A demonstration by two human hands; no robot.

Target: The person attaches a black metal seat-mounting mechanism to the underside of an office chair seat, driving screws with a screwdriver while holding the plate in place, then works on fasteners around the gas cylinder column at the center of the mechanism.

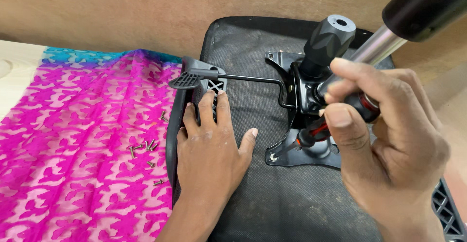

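- Head view, only one given: right hand [394,145] curled shut around a screwdriver [335,120], red-and-black handle; thumb on the near side, fingers wrapped over the top.
- Screwdriver shaft runs down-left out of the grip; tip sits at a screw [274,157] in the near-left corner of the black metal mechanism plate [311,149].
- Plate lies directly under and left of the right hand's grip, on the underside of an upturned black chair seat [253,77].
- Just above the grip: a chrome gas-lift cylinder [374,52] with a black outer sleeve [428,4] crossing up-right, partly behind the fingers; whether the fingers touch it is not clear.
- Up-left of the grip: a black ribbed knob [328,40] standing up from the plate.
- A thin black lever rod [253,78] goes left from the plate to a flat paddle handle [185,80] past the seat's edge.
- Left hand [209,149] open, flat, palm down on the seat fabric, well left of the grip; fingers spread, fingertips on a black plastic bracket [204,89] at the seat rim. Holds nothing, just presses.
- Left of that hand: loose small screws [146,147] scattered on a pink patterned cloth [73,149], blue band at its far edge.
- Cloth covers a light wooden surface [17,67]; brown wall [121,13] behind.
- Black ribbed plastic part [445,208] at the lower right, below the right wrist.
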